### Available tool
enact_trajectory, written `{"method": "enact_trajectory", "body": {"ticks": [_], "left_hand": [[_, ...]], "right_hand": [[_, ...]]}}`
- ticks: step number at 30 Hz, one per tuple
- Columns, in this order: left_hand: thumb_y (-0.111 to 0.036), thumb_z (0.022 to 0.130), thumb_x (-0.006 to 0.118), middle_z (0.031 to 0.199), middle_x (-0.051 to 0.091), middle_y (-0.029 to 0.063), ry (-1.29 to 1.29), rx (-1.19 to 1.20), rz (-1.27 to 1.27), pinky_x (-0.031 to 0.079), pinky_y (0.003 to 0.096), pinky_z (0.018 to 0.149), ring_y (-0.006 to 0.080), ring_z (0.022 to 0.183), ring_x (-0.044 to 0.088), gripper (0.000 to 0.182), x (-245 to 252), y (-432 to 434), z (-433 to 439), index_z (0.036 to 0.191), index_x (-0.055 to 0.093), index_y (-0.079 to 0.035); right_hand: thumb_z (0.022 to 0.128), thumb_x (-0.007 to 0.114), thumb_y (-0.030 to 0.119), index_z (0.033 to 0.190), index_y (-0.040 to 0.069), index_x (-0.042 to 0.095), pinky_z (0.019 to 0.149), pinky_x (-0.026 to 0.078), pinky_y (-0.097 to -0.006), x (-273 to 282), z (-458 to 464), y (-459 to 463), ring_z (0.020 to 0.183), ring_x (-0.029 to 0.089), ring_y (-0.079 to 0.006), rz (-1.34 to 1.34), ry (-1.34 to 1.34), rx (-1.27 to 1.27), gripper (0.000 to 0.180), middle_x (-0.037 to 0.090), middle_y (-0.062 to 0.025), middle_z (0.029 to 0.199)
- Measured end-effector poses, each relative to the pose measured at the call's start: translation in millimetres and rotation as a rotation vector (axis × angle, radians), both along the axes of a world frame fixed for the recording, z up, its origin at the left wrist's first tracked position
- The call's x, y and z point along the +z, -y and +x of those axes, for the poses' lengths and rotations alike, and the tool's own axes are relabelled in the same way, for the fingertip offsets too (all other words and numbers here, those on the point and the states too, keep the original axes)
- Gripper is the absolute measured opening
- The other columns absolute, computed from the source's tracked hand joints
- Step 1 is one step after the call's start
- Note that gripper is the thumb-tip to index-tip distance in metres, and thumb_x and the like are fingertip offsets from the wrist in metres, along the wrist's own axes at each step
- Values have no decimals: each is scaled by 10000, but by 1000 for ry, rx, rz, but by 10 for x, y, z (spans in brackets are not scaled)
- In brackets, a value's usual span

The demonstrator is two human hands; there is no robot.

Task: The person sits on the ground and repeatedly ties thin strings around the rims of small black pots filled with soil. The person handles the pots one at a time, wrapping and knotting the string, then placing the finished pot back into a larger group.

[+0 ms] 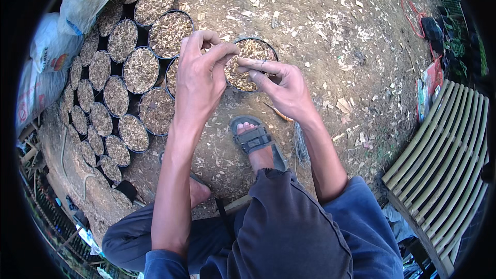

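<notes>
My left hand [201,68] is raised, its thumb and forefinger pinched on a thin, dark wire-like strand. My right hand [281,83] pinches the same strand just to the right, and a fine loop of it shows across the forefinger. Both sets of fingertips almost meet above a lone round dark pot [245,91] filled with pale wood chips. Under my right wrist, a slim pointed object with an orange part [285,117] lies on the ground. A bundle of thin pale strands [300,147] rests beside my right forearm, partly hidden by it.
Several chip-filled black pots [192,23] stand packed together at the left. Plastic sacks [56,42] lean behind them. A slatted bamboo bench [438,162] stands at right, with a red cord [414,17] farther off. My sandaled foot [254,135] is on the chip-strewn dirt ground [310,27].
</notes>
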State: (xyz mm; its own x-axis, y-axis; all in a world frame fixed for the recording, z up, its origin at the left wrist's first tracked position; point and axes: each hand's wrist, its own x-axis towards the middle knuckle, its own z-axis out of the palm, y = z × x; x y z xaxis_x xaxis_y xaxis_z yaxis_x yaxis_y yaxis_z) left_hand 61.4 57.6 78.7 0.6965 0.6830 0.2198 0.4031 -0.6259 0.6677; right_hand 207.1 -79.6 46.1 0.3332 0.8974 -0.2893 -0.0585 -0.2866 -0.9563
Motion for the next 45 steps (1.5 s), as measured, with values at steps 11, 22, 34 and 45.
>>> {"method": "enact_trajectory", "body": {"ticks": [11,22,34,45], "left_hand": [[-52,1001,702,995,757,117,23,-8,-314,574,391,796,266,824,711,180,-93,94,-37,1151,802,-38],[-68,988,715,973,754,114,-3,45,-367,574,369,806,229,865,729,169,-64,132,-16,1126,800,-20],[-69,1015,715,1000,769,78,-80,102,-539,575,302,814,133,886,713,189,37,179,-60,1168,810,-14],[-53,915,811,1137,789,138,41,-110,-288,594,401,949,304,1076,757,278,183,331,-78,1192,808,-26]], "right_hand": [[1098,680,240,1362,53,784,867,606,-309,-35,-31,78,1059,733,-108,-12,-247,-34,340,837,-66,1172],[1120,656,306,1292,6,802,859,599,-313,-83,-27,82,1019,735,-118,12,-257,8,376,837,-78,1105],[1111,674,259,1162,-41,827,954,575,-343,-103,-37,75,1044,733,-147,4,-270,-40,341,835,-103,1116],[1034,730,182,1419,36,728,1015,572,-394,-115,-32,172,1176,726,-236,48,85,194,412,756,-137,1367]]}}
